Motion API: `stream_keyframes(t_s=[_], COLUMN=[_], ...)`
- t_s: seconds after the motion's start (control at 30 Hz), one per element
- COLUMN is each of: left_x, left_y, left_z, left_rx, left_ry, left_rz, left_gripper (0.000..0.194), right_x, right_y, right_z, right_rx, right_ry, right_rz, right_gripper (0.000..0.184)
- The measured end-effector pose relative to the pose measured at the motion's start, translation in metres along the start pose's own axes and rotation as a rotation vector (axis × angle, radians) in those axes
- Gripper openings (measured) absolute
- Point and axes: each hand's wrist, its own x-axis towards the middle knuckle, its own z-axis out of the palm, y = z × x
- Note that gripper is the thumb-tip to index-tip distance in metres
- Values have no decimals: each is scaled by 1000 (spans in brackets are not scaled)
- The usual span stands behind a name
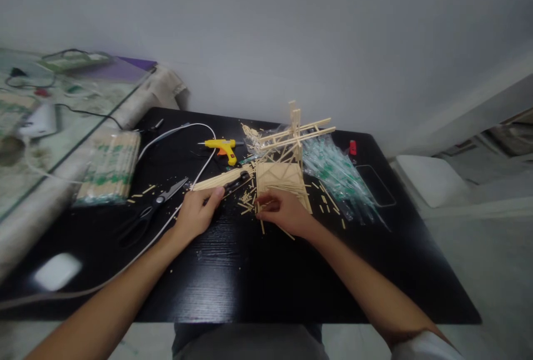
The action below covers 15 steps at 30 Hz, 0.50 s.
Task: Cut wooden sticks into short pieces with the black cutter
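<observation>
My left hand is closed around one end of a slim black tool, whose exact kind is too small to make out. Beside it lies a bundle of thin wooden sticks. My right hand hovers at the front of a square panel made of wooden sticks. Its thumb and fingers are drawn together at the panel's left side; whatever they pinch is hidden. Behind the panel rises a stick-built frame with crossed beams. Short cut pieces are scattered between my hands.
A yellow glue gun lies behind the bundle. Black scissors and a white cable are on the left, near packed sticks. Green-and-clear plastic wrappers and a red object lie right. A white case sits front left.
</observation>
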Motion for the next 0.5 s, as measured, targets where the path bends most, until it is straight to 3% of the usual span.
stream_keyframes(t_s=[0.17, 0.33, 0.5], left_x=[-1, -2, -4], left_y=[5, 6, 9], left_z=[-1, -1, 1], left_rx=[84, 87, 139], left_ry=[-42, -48, -69], left_rz=[1, 1, -14], left_gripper=[52, 53, 52], right_x=[-1, -2, -2], right_y=[-6, -11, -12], right_z=[1, 0, -2], right_rx=[219, 241, 277], right_ry=[-95, -104, -105], right_rz=[27, 47, 25], right_gripper=[37, 41, 31])
